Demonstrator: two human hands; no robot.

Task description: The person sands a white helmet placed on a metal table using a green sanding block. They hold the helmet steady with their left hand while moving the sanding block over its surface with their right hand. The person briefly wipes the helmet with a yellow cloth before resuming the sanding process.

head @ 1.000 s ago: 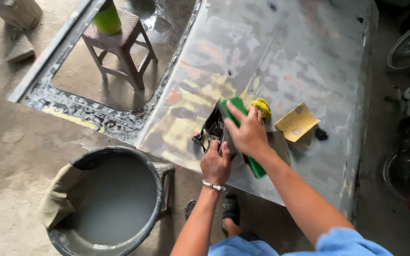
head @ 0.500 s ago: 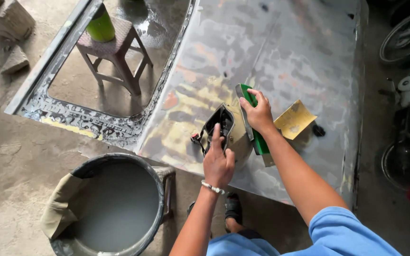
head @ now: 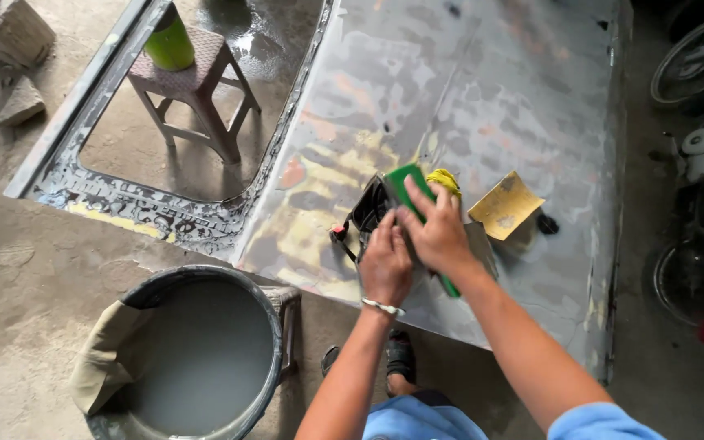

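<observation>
Green sanding block (head: 407, 186) clasped under right hand (head: 437, 236), black sandpaper sheet (head: 368, 208) pinned by closed left hand (head: 385, 265) at 9 o'clock; paper best drawn taut around the block.

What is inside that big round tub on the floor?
The tub holds cloudy grey water. A tan cloth hangs over its rim. Anything beneath the murky surface is hidden.

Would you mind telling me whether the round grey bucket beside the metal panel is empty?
No, the round grey bucket holds murky grey liquid that fills much of its inside.
</observation>
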